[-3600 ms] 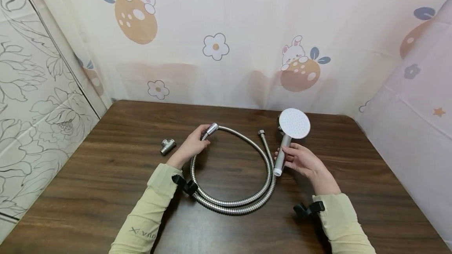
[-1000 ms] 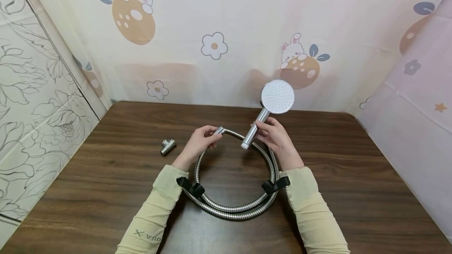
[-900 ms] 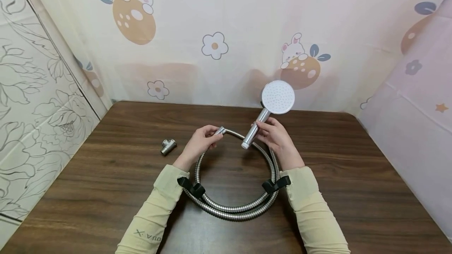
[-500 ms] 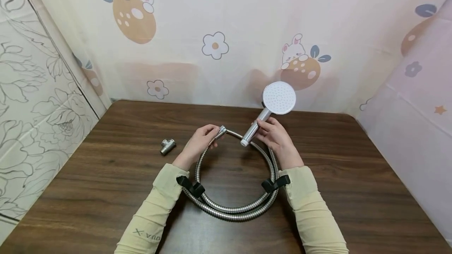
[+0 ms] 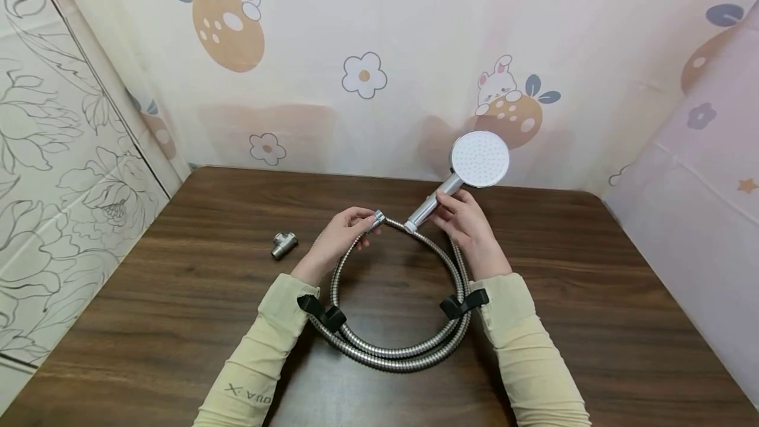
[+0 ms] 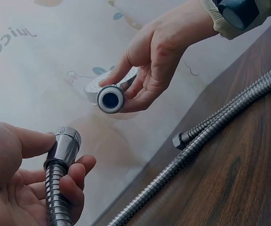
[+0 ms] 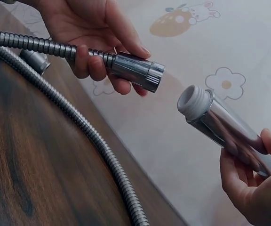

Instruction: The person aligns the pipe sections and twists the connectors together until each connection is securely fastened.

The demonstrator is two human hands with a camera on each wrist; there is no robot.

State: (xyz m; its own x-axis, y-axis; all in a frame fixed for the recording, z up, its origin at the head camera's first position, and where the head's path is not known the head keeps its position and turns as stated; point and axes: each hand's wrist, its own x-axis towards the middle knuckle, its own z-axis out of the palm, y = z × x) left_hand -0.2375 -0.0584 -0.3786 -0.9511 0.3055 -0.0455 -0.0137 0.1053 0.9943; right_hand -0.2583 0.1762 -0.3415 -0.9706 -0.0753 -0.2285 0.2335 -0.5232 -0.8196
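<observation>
My left hand (image 5: 342, 236) pinches the chrome end fitting of a coiled metal shower hose (image 5: 396, 353). In the left wrist view, thumb and fingers are around that conical nut (image 6: 66, 145), which points upward. My right hand (image 5: 468, 229) grips the chrome handle of a shower head (image 5: 480, 159), its white spray face up and toward the camera. The handle's white threaded end (image 7: 195, 101) faces the hose nut, with a small gap between them. The hose's other end, a small hex nut (image 6: 179, 140), shows at right in the left wrist view.
A chrome T-shaped fitting (image 5: 284, 244) lies on the brown wooden table (image 5: 207, 295) left of the left hand. Behind the table hangs a printed curtain (image 5: 308, 38). Black wrist straps (image 5: 320, 312) sit over both sleeves.
Since the earliest frame, the right hand has lifted the shower head and brought it left to the hose. Over the last half second the handle has tilted flatter and the hose nut shifted slightly right.
</observation>
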